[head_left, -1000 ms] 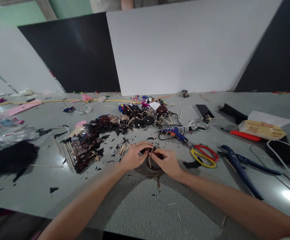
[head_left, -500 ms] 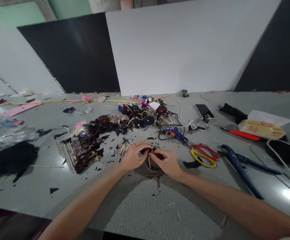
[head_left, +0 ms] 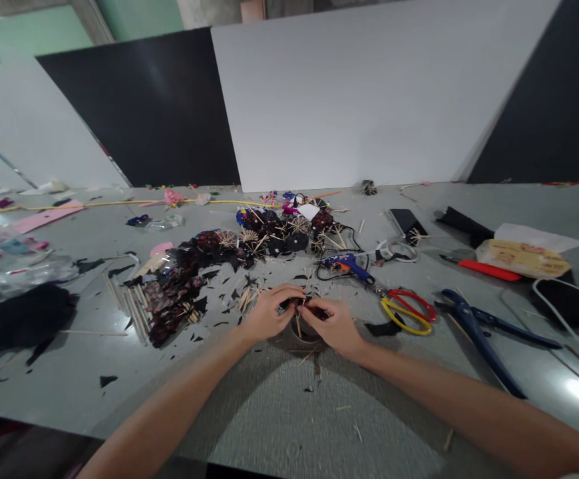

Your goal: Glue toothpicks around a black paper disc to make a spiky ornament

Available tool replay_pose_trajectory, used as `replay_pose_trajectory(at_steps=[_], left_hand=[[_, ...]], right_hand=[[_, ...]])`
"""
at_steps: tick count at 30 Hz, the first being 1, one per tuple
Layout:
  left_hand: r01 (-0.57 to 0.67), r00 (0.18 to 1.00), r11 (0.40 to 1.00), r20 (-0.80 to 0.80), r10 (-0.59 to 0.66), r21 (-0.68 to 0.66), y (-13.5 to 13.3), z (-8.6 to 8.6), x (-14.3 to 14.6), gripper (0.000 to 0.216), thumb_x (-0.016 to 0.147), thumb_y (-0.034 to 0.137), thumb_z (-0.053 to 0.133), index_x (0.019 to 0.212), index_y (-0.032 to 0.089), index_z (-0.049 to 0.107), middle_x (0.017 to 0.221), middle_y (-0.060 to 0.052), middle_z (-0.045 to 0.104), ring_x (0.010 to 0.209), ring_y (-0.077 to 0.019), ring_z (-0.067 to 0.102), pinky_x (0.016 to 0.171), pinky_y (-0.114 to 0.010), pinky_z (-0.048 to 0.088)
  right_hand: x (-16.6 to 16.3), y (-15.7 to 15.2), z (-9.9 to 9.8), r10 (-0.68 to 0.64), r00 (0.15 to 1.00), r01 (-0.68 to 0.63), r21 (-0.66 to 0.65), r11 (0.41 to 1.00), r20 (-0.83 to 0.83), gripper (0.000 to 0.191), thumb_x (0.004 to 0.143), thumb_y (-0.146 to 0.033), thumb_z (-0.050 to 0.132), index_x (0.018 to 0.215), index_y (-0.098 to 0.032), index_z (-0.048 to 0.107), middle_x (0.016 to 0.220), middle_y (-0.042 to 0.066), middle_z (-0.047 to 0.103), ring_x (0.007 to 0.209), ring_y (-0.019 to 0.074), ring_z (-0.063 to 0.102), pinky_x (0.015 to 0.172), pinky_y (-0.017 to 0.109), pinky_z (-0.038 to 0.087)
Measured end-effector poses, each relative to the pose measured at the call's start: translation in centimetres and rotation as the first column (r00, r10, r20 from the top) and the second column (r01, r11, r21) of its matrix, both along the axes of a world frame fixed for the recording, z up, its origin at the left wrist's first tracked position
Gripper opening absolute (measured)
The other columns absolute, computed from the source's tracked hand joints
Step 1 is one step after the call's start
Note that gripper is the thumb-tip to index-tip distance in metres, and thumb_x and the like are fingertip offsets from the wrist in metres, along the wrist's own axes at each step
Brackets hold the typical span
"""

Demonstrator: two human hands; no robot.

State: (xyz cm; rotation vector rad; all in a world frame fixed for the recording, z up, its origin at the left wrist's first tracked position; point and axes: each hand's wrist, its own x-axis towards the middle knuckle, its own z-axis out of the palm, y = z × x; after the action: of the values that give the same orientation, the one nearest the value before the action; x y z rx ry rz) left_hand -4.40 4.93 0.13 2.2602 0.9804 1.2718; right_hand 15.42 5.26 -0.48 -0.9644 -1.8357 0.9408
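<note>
My left hand (head_left: pixel 268 311) and my right hand (head_left: pixel 333 322) meet at the middle of the grey table (head_left: pixel 120 372), fingers pinched together on a small dark paper piece with thin wooden sticks (head_left: pixel 300 307) held between them. One stick points down from the piece toward the table. A low round object lies under my hands, mostly hidden. Just beyond my fingers lies a pile of small paper umbrellas with stick ribs (head_left: pixel 269 236).
Red and yellow scissors (head_left: pixel 408 309) and a blue glue gun (head_left: pixel 349 265) lie right of my hands, blue pliers (head_left: pixel 479 332) further right. A phone (head_left: pixel 405 221), a packet (head_left: pixel 522 258), dark paper scraps (head_left: pixel 170 296) and wooden sticks (head_left: pixel 132 307) lie around. Boards stand behind.
</note>
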Motion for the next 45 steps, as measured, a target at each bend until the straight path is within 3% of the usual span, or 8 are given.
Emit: replay_pose_trajectory(at_steps=[25, 37, 45], left_hand=[[0.031, 0.998, 0.999, -0.046, -0.032, -0.031, -0.1, 0.1, -0.2, 0.026, 0.099, 0.015, 0.053, 0.119, 0.023, 0.069, 0.117, -0.01, 0.074, 0.111, -0.0207, 0.071, 0.099, -0.038, 0.059], [0.051, 0.994, 0.998, -0.096, -0.056, -0.046, -0.2, -0.3, -0.3, 0.042, 0.102, 0.013, 0.047, 0.138, 0.028, 0.062, 0.124, -0.009, 0.073, 0.115, -0.0202, 0.07, 0.102, -0.037, 0.058], [0.114, 0.983, 0.989, -0.134, -0.126, -0.089, -1.1, 2.1, -0.6, 0.056, 0.093, 0.006, 0.049, 0.144, 0.028, 0.055, 0.133, -0.01, 0.068, 0.124, -0.0239, 0.065, 0.108, -0.042, 0.055]], right_hand=[[0.0, 0.0, 0.2, 0.006, 1.0, -0.006, 0.01, 1.0, 0.024, 0.031, 0.094, -0.043, 0.063, 0.074, -0.02, 0.07, 0.067, 0.0, 0.066, 0.062, 0.0159, 0.06, 0.06, 0.026, 0.045], [0.1, -0.1, 0.2, 0.008, 1.0, -0.008, -0.016, 1.0, -0.028, 0.025, 0.093, -0.041, 0.065, 0.081, -0.021, 0.076, 0.072, 0.002, 0.074, 0.065, 0.0172, 0.065, 0.063, 0.027, 0.05], [0.2, -0.2, 0.3, 0.002, 0.999, -0.003, -0.015, 1.0, -0.038, 0.024, 0.093, -0.039, 0.064, 0.082, -0.021, 0.076, 0.073, 0.002, 0.074, 0.066, 0.0172, 0.066, 0.062, 0.026, 0.051]])
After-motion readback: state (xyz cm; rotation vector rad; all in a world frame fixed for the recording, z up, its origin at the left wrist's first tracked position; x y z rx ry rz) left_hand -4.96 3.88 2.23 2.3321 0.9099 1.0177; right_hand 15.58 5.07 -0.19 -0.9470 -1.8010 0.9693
